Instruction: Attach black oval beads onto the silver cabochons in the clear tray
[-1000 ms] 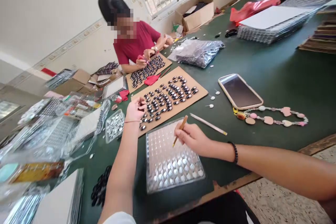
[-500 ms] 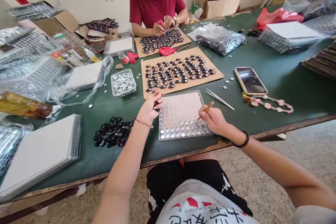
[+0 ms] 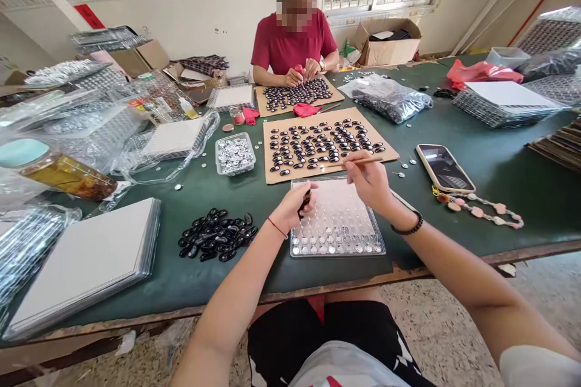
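Note:
My right hand (image 3: pixel 370 184) is closed around a thin wooden stick (image 3: pixel 363 161). The stick points left above the near edge of a cardboard sheet (image 3: pixel 272 178), and a small pale bit shows at its tip. Black oval pieces with shiny silvery inserts (image 3: pixel 313 148) lie in rows on that sheet. My left hand (image 3: pixel 295 208), at the left edge of a clear tray (image 3: pixel 333 196), is closed on black pieces (image 3: pixel 305 202), largely hidden by its fingers. Small round silvery discs (image 3: pixel 331 249) fill the tray's near rows. Beside my left forearm is a pile of loose black pieces (image 3: pixel 215 236).
A plastic tub (image 3: pixel 235 154) of silvery discs stands left of the cardboard. To the right lie a phone (image 3: pixel 445 167) with a beaded strap and partly hidden tweezers (image 3: pixel 406 202). Stacked trays (image 3: pixel 91 266) sit at left. Across the table, a person in red works at another cardboard sheet (image 3: pixel 263 106).
My right hand and the stick have moved from the tray's near rows up to the cardboard. My left hand stays at the tray's left edge. The view has tilted upward.

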